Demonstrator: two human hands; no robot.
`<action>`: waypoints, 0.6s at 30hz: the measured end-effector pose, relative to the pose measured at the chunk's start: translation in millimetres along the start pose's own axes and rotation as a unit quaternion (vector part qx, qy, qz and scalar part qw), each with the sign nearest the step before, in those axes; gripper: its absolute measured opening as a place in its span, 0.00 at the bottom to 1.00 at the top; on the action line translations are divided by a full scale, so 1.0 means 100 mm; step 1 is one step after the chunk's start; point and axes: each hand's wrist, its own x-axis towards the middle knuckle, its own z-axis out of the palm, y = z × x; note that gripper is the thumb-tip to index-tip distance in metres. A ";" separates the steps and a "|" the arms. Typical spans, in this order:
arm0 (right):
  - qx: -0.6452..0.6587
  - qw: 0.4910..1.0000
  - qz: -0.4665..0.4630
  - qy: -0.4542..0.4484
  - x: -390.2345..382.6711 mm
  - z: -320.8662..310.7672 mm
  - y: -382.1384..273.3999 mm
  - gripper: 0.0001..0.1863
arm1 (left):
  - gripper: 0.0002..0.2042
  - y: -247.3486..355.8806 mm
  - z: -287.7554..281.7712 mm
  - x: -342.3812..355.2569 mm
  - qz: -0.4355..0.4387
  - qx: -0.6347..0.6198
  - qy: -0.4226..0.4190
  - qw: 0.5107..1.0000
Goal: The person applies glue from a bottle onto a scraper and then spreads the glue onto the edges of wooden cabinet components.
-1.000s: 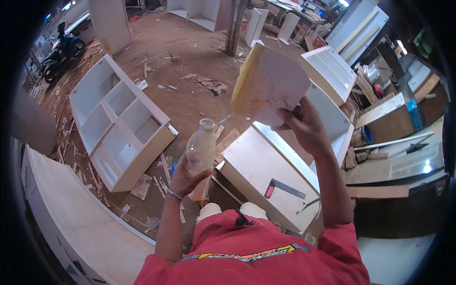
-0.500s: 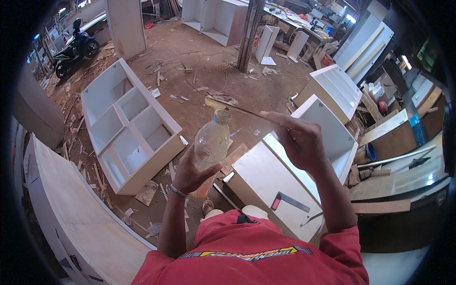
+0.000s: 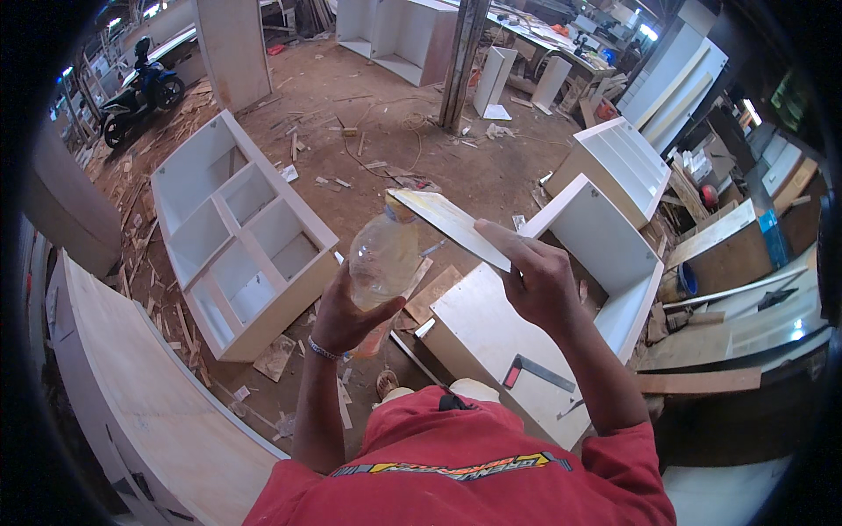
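My left hand [image 3: 344, 314] is wrapped round a clear plastic bottle [image 3: 384, 252], cloudy with a yellowish residue and held roughly upright in front of me. Gripped in my right hand [image 3: 539, 279] is a thin, flat strip [image 3: 452, 223] with a pale face and yellowish smears toward its far end. That end lies over the mouth of the bottle and hides it; whether the two touch, I cannot tell. Below the right hand lies a white cabinet box [image 3: 478, 320] with a dark-bladed try square [image 3: 542, 373] on its panel.
An open white cabinet frame [image 3: 254, 197] with several compartments lies on the left. A long pale wooden panel [image 3: 132, 368] stands at the near left. Beyond my hands rises a post [image 3: 458, 79]. Wood scraps litter the brown floor [image 3: 351, 74], and a motorbike [image 3: 145, 92] is parked far left.
The strip has turned so that its broad pale face shows, and its far end has moved over the bottle's mouth. My right hand has shifted slightly left and down.
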 end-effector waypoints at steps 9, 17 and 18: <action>-0.121 0.992 -0.038 -0.005 0.03 -0.08 0.13 0.19 | 0.41 0.01 -0.11 0.04 -0.003 0.029 0.017 0.999; -0.030 0.996 0.084 0.000 0.16 -0.55 -0.06 0.13 | 0.32 -0.03 -0.20 0.06 0.012 0.027 0.042 0.999; -0.053 0.995 0.081 0.015 0.18 -0.60 -0.09 0.13 | 0.31 -0.01 -0.19 0.06 0.011 0.025 0.039 0.999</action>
